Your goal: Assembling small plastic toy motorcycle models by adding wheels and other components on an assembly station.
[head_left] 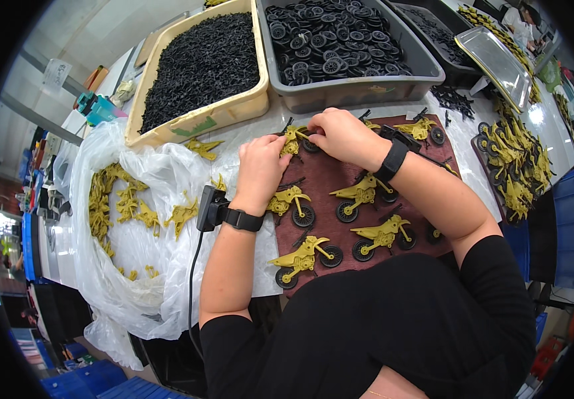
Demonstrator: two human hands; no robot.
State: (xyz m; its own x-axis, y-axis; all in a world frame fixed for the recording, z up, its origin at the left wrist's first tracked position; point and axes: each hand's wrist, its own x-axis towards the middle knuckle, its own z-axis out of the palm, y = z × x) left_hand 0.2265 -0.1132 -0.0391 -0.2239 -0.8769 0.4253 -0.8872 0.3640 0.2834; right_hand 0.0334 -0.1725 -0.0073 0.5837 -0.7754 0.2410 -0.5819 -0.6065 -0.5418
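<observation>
At the far edge of a dark red mat, both my hands are at a yellow toy motorcycle. My left hand is closed on its rear end, fingertips partly hidden. My right hand pinches at the toy's front, thumb against a black wheel. Other yellow toy motorcycles lie on their sides in rows on the mat. One nearby shows a front wheel, while another in the middle has a black wheel at each end. Loose black handlebar-like pieces lie beside them.
Beyond the mat stand a cream tub of small black parts and a grey tub of black wheels. On the left, a clear plastic bag holds yellow toy bodies. Piled toy motorcycles and a clear tray are at right.
</observation>
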